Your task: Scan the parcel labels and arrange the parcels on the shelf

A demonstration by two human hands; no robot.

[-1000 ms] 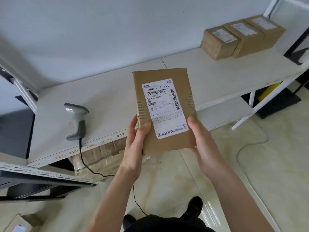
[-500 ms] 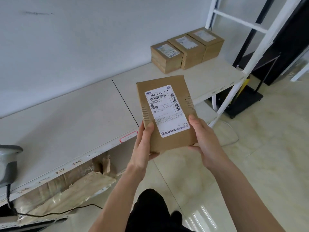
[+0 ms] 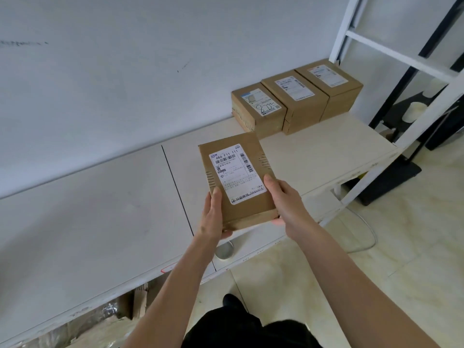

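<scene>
A flat brown cardboard parcel (image 3: 237, 182) with a white printed label (image 3: 236, 173) facing up is held above the pale shelf board (image 3: 100, 209), at centre frame. The left hand (image 3: 213, 214) grips its lower left edge, thumb on top, fingers curled beneath; the right hand (image 3: 283, 197) clasps the lower right corner likewise. Three brown cardboard boxes (image 3: 296, 101) stand in a touching row at 1 o'clock. Likely risk: the parcel, gripped only at its near end, could tip forward and knock that row crooked.
</scene>
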